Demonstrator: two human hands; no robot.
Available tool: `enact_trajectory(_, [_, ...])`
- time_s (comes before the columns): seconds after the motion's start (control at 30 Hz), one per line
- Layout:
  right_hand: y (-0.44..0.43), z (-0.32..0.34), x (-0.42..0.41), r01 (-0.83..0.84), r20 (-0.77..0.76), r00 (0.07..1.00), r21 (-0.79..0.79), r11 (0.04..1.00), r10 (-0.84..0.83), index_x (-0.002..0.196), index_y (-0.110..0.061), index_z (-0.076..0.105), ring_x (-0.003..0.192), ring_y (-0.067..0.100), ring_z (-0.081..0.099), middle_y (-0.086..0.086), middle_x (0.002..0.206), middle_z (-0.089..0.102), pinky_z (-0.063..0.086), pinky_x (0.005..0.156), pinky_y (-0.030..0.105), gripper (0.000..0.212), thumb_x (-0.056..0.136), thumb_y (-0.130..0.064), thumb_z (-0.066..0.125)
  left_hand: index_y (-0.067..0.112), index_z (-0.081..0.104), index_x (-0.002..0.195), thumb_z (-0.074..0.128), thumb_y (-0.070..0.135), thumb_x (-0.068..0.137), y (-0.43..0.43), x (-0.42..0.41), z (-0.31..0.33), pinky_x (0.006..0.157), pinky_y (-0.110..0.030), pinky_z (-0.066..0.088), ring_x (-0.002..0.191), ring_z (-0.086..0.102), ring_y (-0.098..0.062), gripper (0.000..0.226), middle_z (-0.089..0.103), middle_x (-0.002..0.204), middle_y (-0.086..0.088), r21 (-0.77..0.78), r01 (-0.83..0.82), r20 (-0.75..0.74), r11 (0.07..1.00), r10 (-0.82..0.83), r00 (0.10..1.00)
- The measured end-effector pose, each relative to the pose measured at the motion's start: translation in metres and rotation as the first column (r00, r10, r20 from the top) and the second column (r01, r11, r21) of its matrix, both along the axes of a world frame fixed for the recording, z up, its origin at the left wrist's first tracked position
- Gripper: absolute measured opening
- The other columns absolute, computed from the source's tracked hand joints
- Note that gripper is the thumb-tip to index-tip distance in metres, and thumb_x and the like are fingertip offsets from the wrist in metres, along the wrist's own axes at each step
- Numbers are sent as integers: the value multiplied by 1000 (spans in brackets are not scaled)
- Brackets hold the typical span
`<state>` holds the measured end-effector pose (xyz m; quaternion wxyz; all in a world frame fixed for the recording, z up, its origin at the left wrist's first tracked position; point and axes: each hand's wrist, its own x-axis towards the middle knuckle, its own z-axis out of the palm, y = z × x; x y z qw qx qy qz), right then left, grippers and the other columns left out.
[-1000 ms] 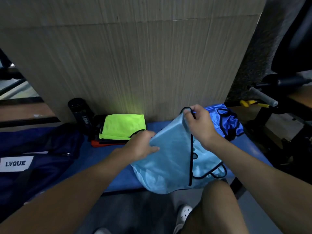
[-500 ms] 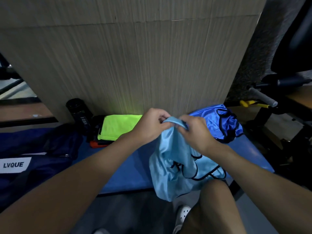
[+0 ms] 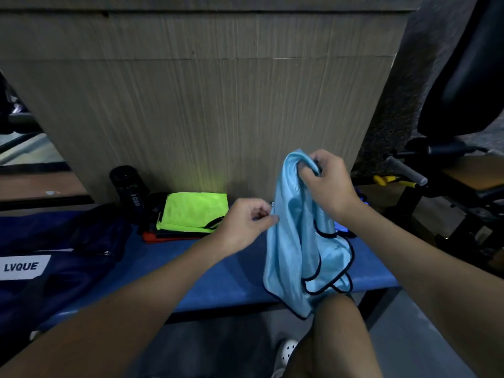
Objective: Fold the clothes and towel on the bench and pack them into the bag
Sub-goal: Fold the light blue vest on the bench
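I see the right hand (image 3: 327, 184) fisted round the bunched top of the light-blue mesh bib (image 3: 289, 255). The bib is black-piped and hangs limp over the front edge of the padded blue bench (image 3: 223, 274). Left hand (image 3: 245, 222) pinches its side hem. Further left: a flat folded neon-yellow bib (image 3: 195, 211) on a stack, then the navy LVQUE bag (image 3: 68, 255).

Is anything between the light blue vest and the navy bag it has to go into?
Partly. The folded pile and black bottle sit by the wall between vest and bag; along the front of the bench nothing visible blocks.
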<state>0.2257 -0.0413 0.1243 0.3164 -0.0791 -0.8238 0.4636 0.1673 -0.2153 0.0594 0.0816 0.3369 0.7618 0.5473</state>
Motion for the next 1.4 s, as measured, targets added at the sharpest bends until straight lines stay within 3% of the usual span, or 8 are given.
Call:
enact_trajectory(0.13, [19, 1, 12, 130, 166, 974, 149, 980, -155, 87, -15, 55, 82, 24, 60, -2, 78, 58, 50, 78, 44, 4, 86, -13, 58, 17, 60, 75, 67, 2, 91, -11, -7, 34, 61, -19, 43, 60, 54, -2, 23, 63, 68, 1, 156, -160, -12, 975, 164, 986])
enact_trajectory(0.23, [9, 10, 22, -16, 158, 987, 114, 993, -2, 130, -22, 51, 121, 18, 52, -8, 118, 59, 39, 107, 41, 56, 75, -23, 60, 17, 61, 76, 67, 3, 91, -16, -9, 65, 57, -14, 43, 54, 51, 5, 22, 60, 65, 5, 228, -183, -81, 956, 206, 975])
enact_trajectory(0.33, [-21, 23, 25, -286, 164, 948, 61, 956, 273, 138, -20, 47, 117, 3, 52, -11, 122, 58, 39, 92, 7, 60, 85, -29, 72, 18, 63, 75, 69, 5, 90, -16, -3, 90, 57, -13, 41, 55, 50, 4, 21, 60, 66, 5, 215, -141, -177, 966, 181, 968])
enact_trajectory(0.5, [-44, 27, 15, -330, 67, 944, 102, 938, 324, 83, 2, 59, 64, 13, 45, 6, 71, 53, 39, 58, 34, 19, 95, -12, 58, 13, 65, 81, 71, 3, 88, -26, 10, 104, 56, -14, 43, 57, 52, 3, 14, 62, 68, 4, 220, -96, -189, 971, 139, 972])
enact_trajectory(0.7, [-46, 36, 18, -255, -13, 967, -124, 959, 255, 81, -15, 59, 72, 18, 56, 9, 79, 61, 46, 67, 33, 20, 98, -8, 53, 0, 67, 89, 76, 4, 84, -53, 10, 66, 72, -33, 53, 74, 61, -11, 11, 70, 82, -10, -92, 24, -85, 995, -32, 996])
enact_trajectory(0.97, [-15, 25, 19, -71, 85, 994, 13, 997, 69, 97, -13, 57, 79, 13, 53, 1, 85, 57, 45, 72, 31, 15, 86, -2, 56, 18, 65, 76, 72, 11, 89, -47, 7, 76, 68, -32, 46, 68, 58, -13, 16, 70, 74, -9, 114, -181, -81, 977, 191, 978])
enact_trajectory(1.17, [-45, 28, 41, -346, 103, 936, 110, 932, 336, 118, -16, 59, 103, 4, 59, -6, 110, 65, 40, 86, 9, 43, 81, -19, 80, 7, 72, 79, 73, 11, 86, -28, 21, 107, 66, -32, 52, 66, 61, -9, 8, 74, 79, -10, 136, -172, -150, 976, 192, 970])
enact_trajectory(1.4, [-54, 23, 42, -277, 105, 959, 132, 952, 265, 93, -8, 65, 74, 11, 57, 10, 85, 67, 50, 73, 40, 8, 91, -15, 68, 4, 70, 101, 76, 12, 86, -35, 30, 99, 83, -29, 56, 86, 69, -11, 18, 75, 96, -9, 99, -106, -79, 989, 114, 990])
